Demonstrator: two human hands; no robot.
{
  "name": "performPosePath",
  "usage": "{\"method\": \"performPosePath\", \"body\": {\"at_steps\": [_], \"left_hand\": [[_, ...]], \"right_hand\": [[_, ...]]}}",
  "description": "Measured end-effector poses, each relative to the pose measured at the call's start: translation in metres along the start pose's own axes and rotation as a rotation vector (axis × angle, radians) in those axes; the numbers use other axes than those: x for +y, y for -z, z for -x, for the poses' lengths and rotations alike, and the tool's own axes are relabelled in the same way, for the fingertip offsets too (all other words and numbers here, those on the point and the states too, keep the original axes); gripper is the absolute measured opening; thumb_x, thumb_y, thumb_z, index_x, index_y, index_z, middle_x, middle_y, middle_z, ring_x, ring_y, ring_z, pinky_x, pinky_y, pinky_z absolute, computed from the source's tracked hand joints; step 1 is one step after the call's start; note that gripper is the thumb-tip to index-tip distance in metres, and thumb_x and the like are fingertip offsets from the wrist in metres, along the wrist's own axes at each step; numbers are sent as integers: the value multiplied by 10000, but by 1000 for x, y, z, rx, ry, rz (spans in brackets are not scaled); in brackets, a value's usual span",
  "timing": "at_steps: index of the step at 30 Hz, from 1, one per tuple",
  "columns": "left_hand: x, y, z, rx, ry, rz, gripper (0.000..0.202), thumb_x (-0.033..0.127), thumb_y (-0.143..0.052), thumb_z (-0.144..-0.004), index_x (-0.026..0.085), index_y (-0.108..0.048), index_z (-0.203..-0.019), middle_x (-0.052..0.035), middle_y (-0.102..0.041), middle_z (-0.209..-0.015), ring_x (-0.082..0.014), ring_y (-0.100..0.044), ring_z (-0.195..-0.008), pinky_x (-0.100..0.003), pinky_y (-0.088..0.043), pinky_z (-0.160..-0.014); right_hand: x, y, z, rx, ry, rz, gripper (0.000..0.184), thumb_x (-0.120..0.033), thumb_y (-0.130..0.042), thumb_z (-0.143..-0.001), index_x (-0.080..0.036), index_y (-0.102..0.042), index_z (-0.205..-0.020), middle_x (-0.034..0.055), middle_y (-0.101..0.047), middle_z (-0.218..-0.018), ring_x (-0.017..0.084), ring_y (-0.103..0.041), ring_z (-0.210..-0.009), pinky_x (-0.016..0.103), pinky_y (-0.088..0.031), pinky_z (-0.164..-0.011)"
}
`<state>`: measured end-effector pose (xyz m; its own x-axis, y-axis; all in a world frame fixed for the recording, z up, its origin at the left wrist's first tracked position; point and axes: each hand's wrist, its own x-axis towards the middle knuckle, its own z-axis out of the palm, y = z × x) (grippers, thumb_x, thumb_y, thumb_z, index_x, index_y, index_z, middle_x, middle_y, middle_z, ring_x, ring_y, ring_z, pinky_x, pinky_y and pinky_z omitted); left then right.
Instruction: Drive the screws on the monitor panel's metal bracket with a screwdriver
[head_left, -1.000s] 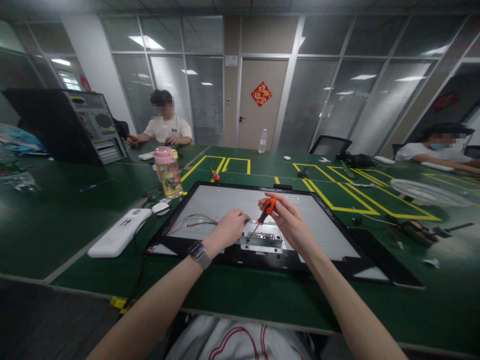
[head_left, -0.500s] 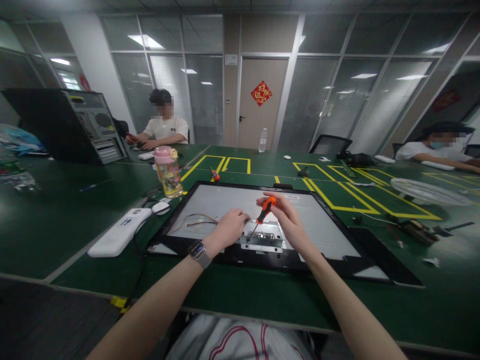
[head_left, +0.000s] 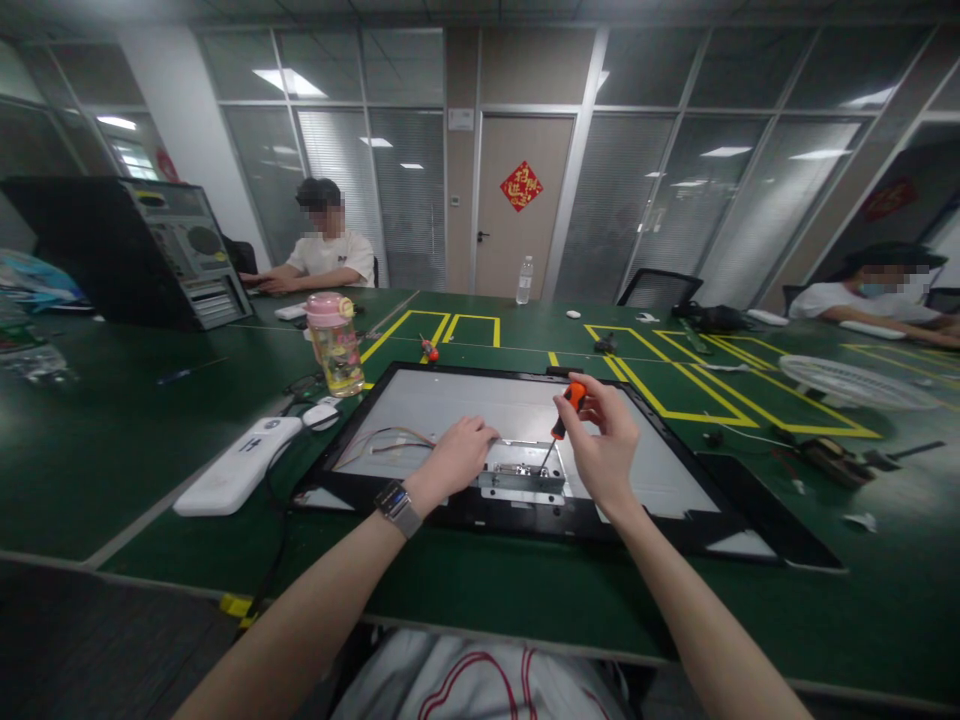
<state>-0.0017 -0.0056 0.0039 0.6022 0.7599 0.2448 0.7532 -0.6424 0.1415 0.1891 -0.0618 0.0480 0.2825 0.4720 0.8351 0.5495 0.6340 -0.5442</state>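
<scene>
Screwdriver: I had the orange-and-black screwdriver (head_left: 568, 405) leaning over the right end of the metal bracket (head_left: 523, 482), its thin shaft slanting down to the left. I couldn't tell if its tip sat in a screw.
Right hand: My right hand (head_left: 609, 440) had its thumb and fingers clamped on the fat handle.
Left hand: My left hand (head_left: 463, 455) lay at the bracket's far left corner, its fingers bent and close together. I couldn't tell if they pinched anything.
Screwdriver feel: I judged it light and stiff, with a grippy handle and a smooth shaft that could slip. The fat handle looked the best place to hold.
Bracket feel: It looked hard and stiff, maybe sharp along the rim, so the flat ends seemed good to press on.
Display panel: The bracket sat on the near middle of the display panel (head_left: 465, 395), which lay flat on the green table (head_left: 187, 560). The panel looked wide and easy to crack, so I'd have held its black frame with both hands.
Wires: Thin, soft wires (head_left: 382, 437) lay on the panel, left of the bracket.
</scene>
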Motion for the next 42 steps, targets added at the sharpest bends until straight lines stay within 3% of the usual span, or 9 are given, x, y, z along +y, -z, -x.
{"method": "performPosePath", "body": {"at_steps": [7,22,27,30,34,37,42], "left_hand": [[0,0,0,-6,0,-18,338,91,-418,-954,147,-661,-1181,-104,-642,-1101,-233,-580,-1051,-365,-472,-964],[-3,-4,-1,22,-6,6,333,94,-414,-954,149,-667,-1164,-99,-642,-1085,-233,-578,-1051,-365,-472,-961],[-2,-3,0,14,-3,5,342,94,-403,-957,148,-662,-1173,-103,-642,-1095,-228,-577,-1055,-361,-467,-969],[-2,-3,0,14,-3,-1,339,98,-403,-957,156,-662,-1167,-97,-642,-1094,-225,-576,-1052,-357,-465,-971],[-2,-3,-1,16,-4,-1,336,102,-404,-957,158,-665,-1162,-95,-643,-1090,-222,-578,-1049,-353,-466,-972],[-2,-2,-1,6,1,-5,343,97,-404,-954,160,-661,-1172,-96,-640,-1096,-219,-576,-1052,-350,-469,-968],[-2,-4,-2,12,1,-4,343,95,-405,-953,147,-663,-1174,-102,-639,-1092,-226,-573,-1053,-361,-472,-968]], "right_hand": [[2,0,-1,31,5,54,168,-234,-669,-864,-219,-684,-1030,11,-613,-836,139,-583,-670,277,-524,-566],[0,-5,5,-60,53,48,163,-211,-649,-867,-218,-699,-1022,23,-637,-825,147,-592,-676,283,-553,-577],[-2,-5,4,-117,-156,-196,95,-297,-656,-870,-224,-690,-921,43,-655,-896,161,-624,-696,317,-547,-605],[4,-4,1,-178,-255,-372,153,-372,-654,-877,-228,-687,-836,39,-651,-861,176,-629,-739,320,-534,-632],[10,-3,-3,-306,-350,-568,253,-435,-558,-939,-228,-697,-982,31,-663,-795,184,-638,-769,340,-525,-714],[7,-4,-5,-323,-397,-716,228,-427,-547,-946,-237,-648,-1020,-5,-635,-741,155,-607,-673,347,-521,-737],[-2,-9,-3,-314,-454,-804,247,-464,-584,-915,-243,-531,-818,-76,-472,-576,103,-400,-460,278,-446,-551]]}}
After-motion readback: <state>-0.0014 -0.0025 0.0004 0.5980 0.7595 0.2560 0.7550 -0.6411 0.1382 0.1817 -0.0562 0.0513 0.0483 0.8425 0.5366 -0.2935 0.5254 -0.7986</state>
